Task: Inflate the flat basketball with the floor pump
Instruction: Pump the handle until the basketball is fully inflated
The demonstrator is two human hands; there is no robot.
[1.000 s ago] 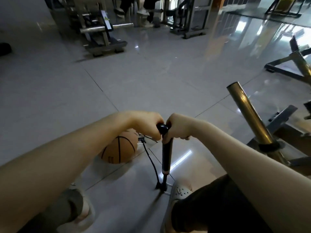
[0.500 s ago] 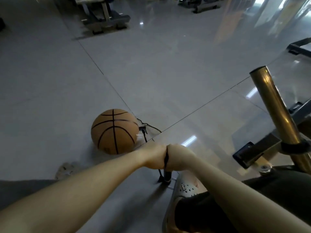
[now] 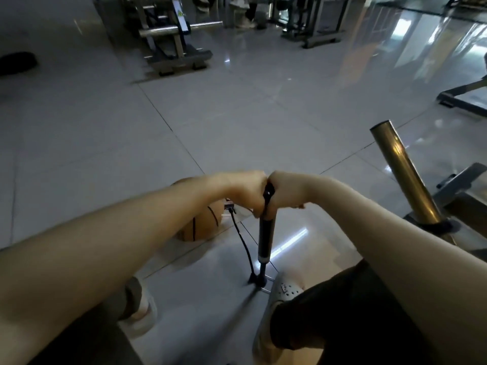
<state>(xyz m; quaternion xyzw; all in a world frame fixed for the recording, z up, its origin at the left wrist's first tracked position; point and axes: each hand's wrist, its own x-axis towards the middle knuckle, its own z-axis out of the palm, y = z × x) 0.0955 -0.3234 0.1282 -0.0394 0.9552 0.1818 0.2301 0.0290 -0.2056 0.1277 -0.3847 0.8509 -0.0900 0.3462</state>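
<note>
Two fists did the work: my left hand point(image 3: 247, 193) and my right hand point(image 3: 286, 192) were each curled tight round one side of the pump handle point(image 3: 268, 192), knuckles almost touching over the black stem between them. Below them the pump point(image 3: 265, 238) stood nearly upright on the tiled floor point(image 3: 184, 114), and my right shoe point(image 3: 284, 293) sat just beside its base, seemingly on the foot bar (I could not see the bar clearly). My left shoe point(image 3: 139, 312) was planted well off to the left.

The basketball point(image 3: 203, 225) lay on the floor below and left of my left hand, half hidden under that wrist. The hose point(image 3: 242, 241) ran from the pump's base up to a fitting at the ball's near side, just under my left fist. I could not tell from there how firm the ball was.

I judged this the pumping step itself, with the handle high, at or near the top of a stroke. The next move called for a straight push down with both hands evenly, weight over the stem so the pump did not tip, the foot holding the base steady, and the hose left slack enough that the needle stayed seated in the valve.
</note>
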